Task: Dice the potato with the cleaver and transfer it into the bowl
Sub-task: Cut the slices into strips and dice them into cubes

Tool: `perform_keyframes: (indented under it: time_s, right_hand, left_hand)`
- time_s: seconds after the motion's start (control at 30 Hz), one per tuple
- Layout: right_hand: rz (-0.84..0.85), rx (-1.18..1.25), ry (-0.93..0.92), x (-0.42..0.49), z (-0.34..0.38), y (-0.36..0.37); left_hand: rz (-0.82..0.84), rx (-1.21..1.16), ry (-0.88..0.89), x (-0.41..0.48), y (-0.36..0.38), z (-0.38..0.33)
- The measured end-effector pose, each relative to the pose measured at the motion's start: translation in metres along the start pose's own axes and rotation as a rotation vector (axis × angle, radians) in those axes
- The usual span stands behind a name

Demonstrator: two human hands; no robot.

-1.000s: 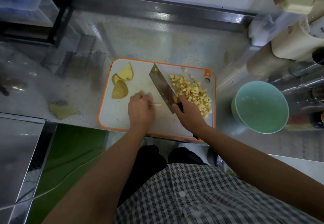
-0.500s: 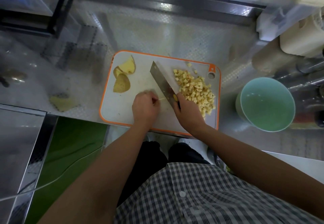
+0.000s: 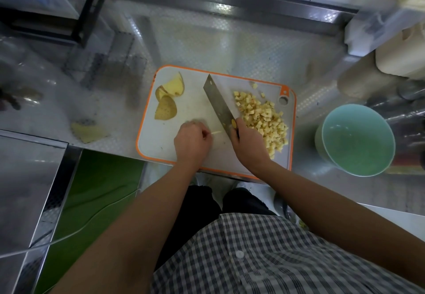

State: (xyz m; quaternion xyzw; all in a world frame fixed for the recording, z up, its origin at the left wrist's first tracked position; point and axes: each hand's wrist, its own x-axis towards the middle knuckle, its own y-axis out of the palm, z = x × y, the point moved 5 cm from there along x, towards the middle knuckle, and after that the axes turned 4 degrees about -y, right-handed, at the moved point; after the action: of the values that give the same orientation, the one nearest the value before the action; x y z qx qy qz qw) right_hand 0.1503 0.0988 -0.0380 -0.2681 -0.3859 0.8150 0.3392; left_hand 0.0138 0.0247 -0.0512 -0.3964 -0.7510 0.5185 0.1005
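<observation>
A single wide-angle view looks from the person's head, forward and steeply down onto a metal counter (image 3: 230,47). The orange-rimmed cutting board (image 3: 161,151) sits close below, near the middle of the frame. Both forearms (image 3: 142,213) reach into it from the near edge, above the checked shirt (image 3: 253,259). The counter's far rail (image 3: 230,1) runs along the top, and the green bowl (image 3: 358,139) lies at the right. Straight edges bend toward the corners.
</observation>
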Motion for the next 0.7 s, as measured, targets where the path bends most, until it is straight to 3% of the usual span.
perform_keyframes:
  time_s: [0.13,0.33,0.5,0.7]
  right_hand:
    - [-0.024,0.045,-0.038,-0.006,0.005,-0.008]
    - [0.019,-0.075,-0.069,-0.011,0.006,0.006]
    - [-0.054,0.017,-0.079,-0.012,0.010,0.000]
    - [0.019,-0.075,-0.079,-0.013,0.009,0.012]
  left_hand:
    - [-0.014,-0.025,-0.015,-0.001,-0.001,-0.002]
    - [-0.006,-0.028,-0.013,-0.003,-0.001,-0.003]
    - [0.021,-0.060,-0.004,-0.005,-0.002,0.000]
    - [-0.009,-0.002,-0.011,-0.012,-0.006,0.005]
